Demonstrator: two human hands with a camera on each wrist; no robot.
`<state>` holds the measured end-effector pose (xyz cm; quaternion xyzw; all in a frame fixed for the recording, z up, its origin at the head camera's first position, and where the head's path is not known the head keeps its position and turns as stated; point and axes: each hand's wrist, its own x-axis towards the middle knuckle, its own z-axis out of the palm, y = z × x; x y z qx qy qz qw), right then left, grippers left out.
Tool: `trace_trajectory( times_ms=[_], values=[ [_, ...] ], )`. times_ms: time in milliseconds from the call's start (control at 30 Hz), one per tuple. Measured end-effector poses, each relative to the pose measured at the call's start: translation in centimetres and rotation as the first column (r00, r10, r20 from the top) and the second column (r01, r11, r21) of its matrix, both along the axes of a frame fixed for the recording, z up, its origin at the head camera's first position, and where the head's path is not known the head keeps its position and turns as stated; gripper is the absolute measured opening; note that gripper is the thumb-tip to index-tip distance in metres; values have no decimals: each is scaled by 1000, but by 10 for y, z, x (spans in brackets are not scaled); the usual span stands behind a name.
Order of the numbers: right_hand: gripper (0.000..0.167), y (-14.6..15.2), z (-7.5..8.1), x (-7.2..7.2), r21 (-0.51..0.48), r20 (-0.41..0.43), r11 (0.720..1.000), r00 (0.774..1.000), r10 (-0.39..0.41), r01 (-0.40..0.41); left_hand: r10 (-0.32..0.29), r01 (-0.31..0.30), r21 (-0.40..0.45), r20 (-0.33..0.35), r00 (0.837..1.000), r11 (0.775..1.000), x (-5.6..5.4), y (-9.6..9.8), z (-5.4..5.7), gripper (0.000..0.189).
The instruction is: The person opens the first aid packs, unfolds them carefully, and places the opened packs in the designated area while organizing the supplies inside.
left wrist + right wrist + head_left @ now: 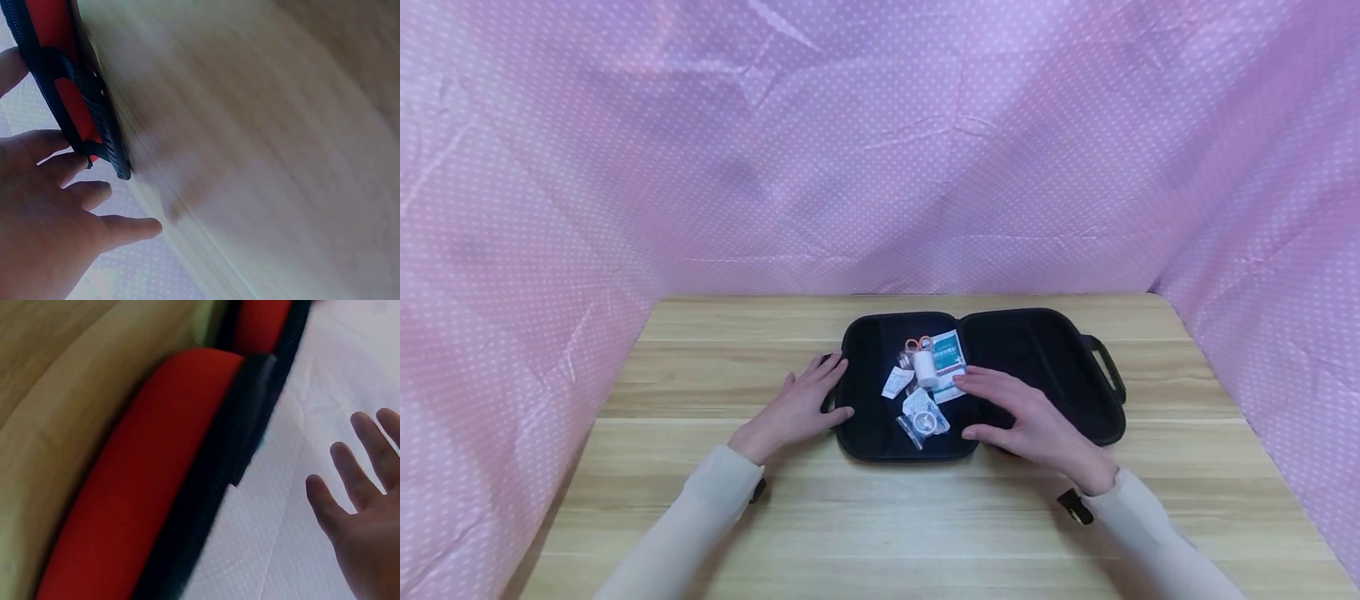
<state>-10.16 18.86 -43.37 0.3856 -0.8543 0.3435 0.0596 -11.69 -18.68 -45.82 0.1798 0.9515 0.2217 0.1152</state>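
Note:
A zippered case [1022,333], black inside with a red shell [144,469], lies unfolded on the table. My left hand [805,400] touches its left edge with extended fingers, beside a black carry handle [103,112]. Over the middle fold hovers my right hand [1030,417], fingers spread and holding nothing, close to a green-and-white packet [946,350]. In the left half, orange-handled scissors [913,344] lie partly hidden behind a white roll [925,368]. Around them are a small white packet [897,382] and a plastic-wrapped white ring [925,423].
The case rests on a light wooden table [715,333]. A second handle [1108,371] sticks out at the case's right end. Pink dotted cloth [880,167] hangs behind the table and along both sides.

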Motion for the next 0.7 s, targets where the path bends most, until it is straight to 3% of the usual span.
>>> trace_trajectory(
  times_ms=[367,700],
  values=[
    [56,-27,-12,-10,174,80,980,993,87,-100,4,-4,7,1,1000,1000,0,-1,-1,82],
    [49,-41,-16,-17,241,52,956,986,157,-165,-1,1,-4,-11,1000,1000,-1,-1,-3,82]
  ],
)
